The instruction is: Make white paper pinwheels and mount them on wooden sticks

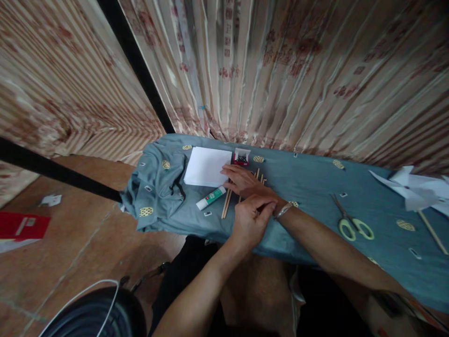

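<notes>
My right hand point(242, 180) reaches across to the left with its fingers stretched out, their tips at the right edge of a stack of white paper point(206, 167). Several thin wooden sticks point(226, 206) lie beneath and beside it, partly hidden. My left hand point(250, 220) is closed, its curled fingers close to my right wrist and the silver bracelet point(283, 210); whatever it may hold is hidden. A green and white glue stick point(211, 198) lies just below the paper. Beyond my right hand stands a small open red box point(241, 157) with small dark pieces in it.
Scissors with light green handles point(356, 229) lie on the blue-grey cloth point(308, 182) to the right. At the far right is a white paper pinwheel point(407, 187) on a stick. A patterned curtain point(280, 84) hangs behind the table. A black stool point(101, 313) stands lower left.
</notes>
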A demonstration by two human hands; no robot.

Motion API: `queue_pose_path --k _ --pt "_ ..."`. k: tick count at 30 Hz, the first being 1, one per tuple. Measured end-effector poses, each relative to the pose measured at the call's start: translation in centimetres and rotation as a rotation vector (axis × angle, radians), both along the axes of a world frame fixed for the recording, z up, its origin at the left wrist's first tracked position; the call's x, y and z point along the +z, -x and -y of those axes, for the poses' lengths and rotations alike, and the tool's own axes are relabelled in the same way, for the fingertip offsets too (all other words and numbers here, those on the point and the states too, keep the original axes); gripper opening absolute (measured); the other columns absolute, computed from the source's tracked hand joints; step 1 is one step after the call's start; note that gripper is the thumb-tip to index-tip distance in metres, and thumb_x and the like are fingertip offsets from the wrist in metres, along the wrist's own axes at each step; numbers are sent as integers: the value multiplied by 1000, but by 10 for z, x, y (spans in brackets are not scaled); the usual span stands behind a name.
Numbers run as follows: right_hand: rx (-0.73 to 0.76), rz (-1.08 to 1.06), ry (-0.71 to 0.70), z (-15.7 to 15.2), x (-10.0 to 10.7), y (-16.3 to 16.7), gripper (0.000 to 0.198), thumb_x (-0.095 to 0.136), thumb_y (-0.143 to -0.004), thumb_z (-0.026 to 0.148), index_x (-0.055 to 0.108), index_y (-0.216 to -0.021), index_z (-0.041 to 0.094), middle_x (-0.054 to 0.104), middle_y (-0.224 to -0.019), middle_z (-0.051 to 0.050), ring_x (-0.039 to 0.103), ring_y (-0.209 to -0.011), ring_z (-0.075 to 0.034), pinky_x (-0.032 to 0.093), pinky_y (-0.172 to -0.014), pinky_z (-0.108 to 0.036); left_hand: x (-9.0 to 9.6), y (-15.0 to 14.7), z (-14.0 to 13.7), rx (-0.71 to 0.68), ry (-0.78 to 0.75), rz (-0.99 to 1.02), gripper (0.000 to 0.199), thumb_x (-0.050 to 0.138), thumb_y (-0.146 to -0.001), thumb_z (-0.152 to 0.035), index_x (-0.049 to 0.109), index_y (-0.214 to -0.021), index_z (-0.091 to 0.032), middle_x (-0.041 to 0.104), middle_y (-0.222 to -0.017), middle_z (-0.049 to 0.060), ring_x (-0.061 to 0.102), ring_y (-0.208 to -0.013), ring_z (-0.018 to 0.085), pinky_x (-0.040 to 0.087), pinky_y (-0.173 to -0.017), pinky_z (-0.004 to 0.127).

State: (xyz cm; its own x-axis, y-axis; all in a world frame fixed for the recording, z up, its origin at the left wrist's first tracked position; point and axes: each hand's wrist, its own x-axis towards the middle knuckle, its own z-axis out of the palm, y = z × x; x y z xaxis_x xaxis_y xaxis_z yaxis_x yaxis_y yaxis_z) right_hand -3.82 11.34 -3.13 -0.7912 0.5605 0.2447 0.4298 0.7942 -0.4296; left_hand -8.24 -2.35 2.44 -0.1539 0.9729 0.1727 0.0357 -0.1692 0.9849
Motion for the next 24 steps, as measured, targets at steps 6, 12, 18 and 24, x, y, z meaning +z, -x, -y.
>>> queue_pose_path --k 6,12,18,24 --pt "70 30 34 -3 -10 1 42 63 -90 18 58 -131 14 55 -146 -15 45 -140 -27 34 -119 -46 3 6 6 -4 -11 3 14 65 -83 -20 79 -82 -21 77 -84 6 69 -80 22 53 -79 31" --pt "94 22 82 -10 -2 -1 32 65 -90 25 64 -121 20 63 -138 -6 55 -127 -24 42 -110 -43 4 8 8 -7 4 0 14 66 -83 -19 79 -83 -23 77 -84 5 69 -80 22 53 -80 31" --pt "90 77 106 -18 9 6 20 56 -93 22 72 -104 17 72 -119 -9 65 -110 -21 45 -101 -35 0 6 8 -4 -27 -12 14 66 -85 -18 80 -86 -21 77 -85 6 69 -80 20 53 -80 29" --pt "9 102 142 -16 21 10 23 54 -92 21 75 -84 16 77 -90 -8 67 -82 -19 44 -76 -29 -1 3 8 -12 3 -55 14 65 -86 -18 79 -88 -21 77 -85 4 68 -78 18 54 -76 27"
